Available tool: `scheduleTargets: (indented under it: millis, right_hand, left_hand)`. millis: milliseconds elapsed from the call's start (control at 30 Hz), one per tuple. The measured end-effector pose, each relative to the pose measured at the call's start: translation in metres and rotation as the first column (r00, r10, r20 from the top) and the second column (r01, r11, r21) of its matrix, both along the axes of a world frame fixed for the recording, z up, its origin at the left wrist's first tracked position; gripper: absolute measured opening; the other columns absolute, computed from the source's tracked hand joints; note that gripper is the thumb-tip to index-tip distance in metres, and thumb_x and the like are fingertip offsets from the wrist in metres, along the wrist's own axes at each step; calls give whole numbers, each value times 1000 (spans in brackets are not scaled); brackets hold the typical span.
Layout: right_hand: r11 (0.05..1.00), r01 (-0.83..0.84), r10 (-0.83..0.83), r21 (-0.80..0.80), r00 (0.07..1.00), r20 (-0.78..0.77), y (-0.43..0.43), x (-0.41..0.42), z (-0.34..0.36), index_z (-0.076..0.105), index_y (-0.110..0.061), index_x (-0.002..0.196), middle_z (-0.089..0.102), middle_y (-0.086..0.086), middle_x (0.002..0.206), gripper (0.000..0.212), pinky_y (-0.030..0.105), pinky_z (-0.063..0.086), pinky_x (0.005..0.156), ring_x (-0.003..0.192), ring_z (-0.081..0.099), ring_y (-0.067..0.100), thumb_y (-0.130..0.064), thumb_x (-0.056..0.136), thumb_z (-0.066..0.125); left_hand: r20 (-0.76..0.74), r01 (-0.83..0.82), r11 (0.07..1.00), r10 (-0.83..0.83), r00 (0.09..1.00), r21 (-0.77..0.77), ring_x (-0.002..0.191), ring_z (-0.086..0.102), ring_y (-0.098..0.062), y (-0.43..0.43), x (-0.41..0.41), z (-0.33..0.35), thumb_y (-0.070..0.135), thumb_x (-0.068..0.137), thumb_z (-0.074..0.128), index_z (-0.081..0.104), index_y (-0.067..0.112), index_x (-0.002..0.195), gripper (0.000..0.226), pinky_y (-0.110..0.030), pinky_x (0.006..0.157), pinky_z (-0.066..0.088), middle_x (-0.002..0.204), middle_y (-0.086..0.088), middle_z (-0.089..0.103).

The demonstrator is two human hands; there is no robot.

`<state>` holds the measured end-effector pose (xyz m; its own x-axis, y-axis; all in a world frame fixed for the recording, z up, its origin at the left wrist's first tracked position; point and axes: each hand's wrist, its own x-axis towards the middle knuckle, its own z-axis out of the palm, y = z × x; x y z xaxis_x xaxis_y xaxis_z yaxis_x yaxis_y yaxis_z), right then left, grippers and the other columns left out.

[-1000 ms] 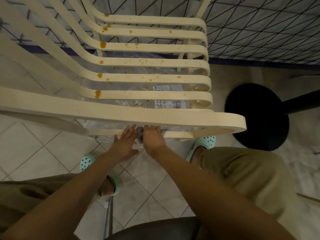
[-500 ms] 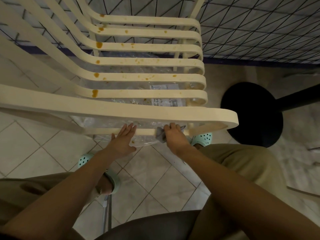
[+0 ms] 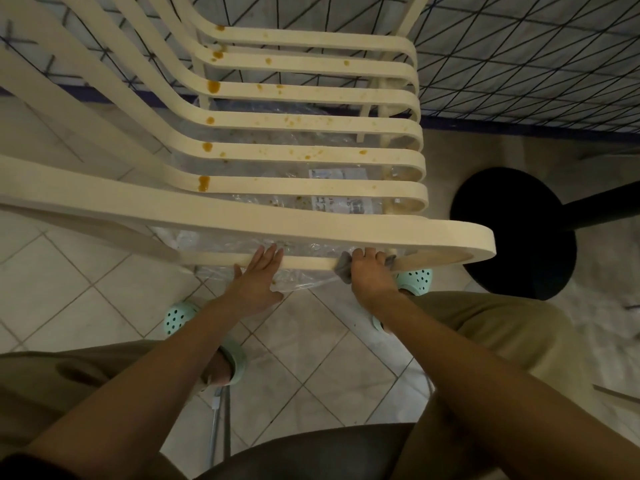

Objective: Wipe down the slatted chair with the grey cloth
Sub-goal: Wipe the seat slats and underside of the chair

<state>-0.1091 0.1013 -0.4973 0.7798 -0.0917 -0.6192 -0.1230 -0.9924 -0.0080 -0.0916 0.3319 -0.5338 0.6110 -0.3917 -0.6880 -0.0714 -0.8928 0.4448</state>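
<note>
Cloth (image 3: 343, 270) sits bunched on the low rail (image 3: 311, 262) of the chair (image 3: 242, 220), gripped by the right hand (image 3: 372, 275), fingers curled over it. Left hand (image 3: 258, 282) presses flat on that rail, fingers straight, apart from the cloth. Orange stains (image 3: 203, 182) dot slats (image 3: 311, 188) above the rail
</note>
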Motion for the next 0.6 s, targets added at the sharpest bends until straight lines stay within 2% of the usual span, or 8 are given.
scheduleTargets:
  millis: [133,367,600]
  right_hand:
    - [999,-32,32,32,999,-3,17,4,1,37,-1,131,41,22,135,45,45,34,104,127,35,37,-3,89,52]
    - [987,-87,84,133,996,27,68,11,-3,36,1,135,39,24,138,44,45,33,105,130,31,41,-6,93,49]
    - [964,-176,170,199,984,48,79,19,-5,41,1,130,46,23,133,38,41,33,103,125,39,38,-4,93,47]
  left_hand:
    - [-2,7,1000,-7,1000,-6,145,-22,-11,1,0,0,33,94,57,-11,25,153,91,-59,114,-3,159,11,-22]
    - [22,0,1000,-1,1000,19,147,-19,-14,-2,0,1,35,94,57,-10,22,153,90,-61,114,0,160,8,-19]
    - [4,-23,1000,23,1000,12,147,-15,-13,-3,3,4,32,95,57,-6,21,154,88,-60,114,2,161,8,-15]
